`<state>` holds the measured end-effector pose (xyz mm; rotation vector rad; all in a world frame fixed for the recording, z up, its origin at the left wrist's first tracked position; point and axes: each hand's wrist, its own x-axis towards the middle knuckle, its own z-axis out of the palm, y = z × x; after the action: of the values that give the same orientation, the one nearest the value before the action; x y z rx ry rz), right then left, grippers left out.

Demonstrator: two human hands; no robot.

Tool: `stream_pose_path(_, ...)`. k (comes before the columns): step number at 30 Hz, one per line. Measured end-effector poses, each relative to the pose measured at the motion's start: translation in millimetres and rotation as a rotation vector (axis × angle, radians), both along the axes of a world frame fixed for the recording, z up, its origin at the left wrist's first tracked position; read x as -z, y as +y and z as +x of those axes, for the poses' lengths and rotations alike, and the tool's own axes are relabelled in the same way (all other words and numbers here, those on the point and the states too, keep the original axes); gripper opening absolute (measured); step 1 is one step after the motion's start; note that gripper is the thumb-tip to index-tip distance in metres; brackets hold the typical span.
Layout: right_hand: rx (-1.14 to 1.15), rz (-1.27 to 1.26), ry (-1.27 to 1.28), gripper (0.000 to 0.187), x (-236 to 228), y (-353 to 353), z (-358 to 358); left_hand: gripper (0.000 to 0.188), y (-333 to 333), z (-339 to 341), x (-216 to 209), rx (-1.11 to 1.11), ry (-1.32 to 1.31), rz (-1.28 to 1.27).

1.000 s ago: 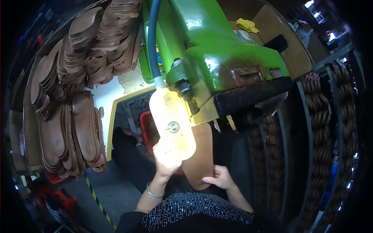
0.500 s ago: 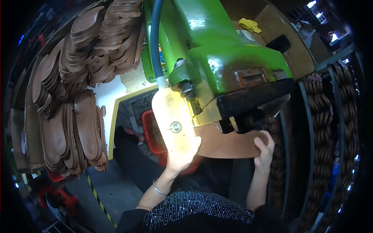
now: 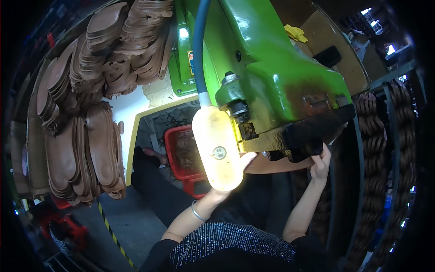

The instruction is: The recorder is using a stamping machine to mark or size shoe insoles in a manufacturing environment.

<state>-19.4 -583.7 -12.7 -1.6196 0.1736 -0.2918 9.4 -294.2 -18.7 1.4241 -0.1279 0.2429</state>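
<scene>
Two hands are at work on one brown sole [image 3: 276, 166], which spans the gap between them beneath the head of one green machine [image 3: 267, 54]. The left hand [image 3: 219, 194] lays its thumb at the sole's left end; its other fingers are hidden behind one glowing lamp [image 3: 216, 149], so I cannot tell how they are closed. The right hand [image 3: 320, 164] has bent fingers gripping the sole's right end, just under the machine's black part [image 3: 312, 131]. The sole's near edge, a shallow curve, shows between the two sets of fingers; its far edge is covered by the machine, and I cannot tell whether they touch.

Room above the right fingers is tight. Below the sole, open space runs between the two forearms down to the lap. One bracelet [image 3: 197, 211] circles the left wrist.

Left of the left fingers is one red basket [image 3: 181, 175], and farther left, stacks of soles [image 3: 102, 149] overlap too closely to count. Right of the right fingers, at least two columns of soles [image 3: 375, 136] fill a rack [image 3: 358, 149]. Beyond those fingers sit one cardboard box [image 3: 346, 56] and one yellow cloth [image 3: 296, 33].
</scene>
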Motion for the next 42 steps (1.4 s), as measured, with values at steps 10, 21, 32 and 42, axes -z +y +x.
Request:
stream_pose_path(10,-0.013,0.309,0.065,0.025,-3.4,24.8,-22.8,0.015,10.3,-10.3,24.6,0.211,0.299,-0.872)
stream_pose_path(21,0.057,0.254,-0.014,0.021,-18.1,29.9,20.0,0.017,30.8,12.7,-36.4,0.364,0.549,0.574)
stream_pose_path(32,-0.134,0.247,-0.077,0.020,-3.7,72.6,66.5,0.030,77.0,-10.5,-5.0,0.084,0.169,-0.176)
stream_pose_path(42,-0.220,-0.075,-0.163,0.021,14.3,130.6,34.7,0.020,152.6,-17.4,-8.8,0.101,0.233,0.097)
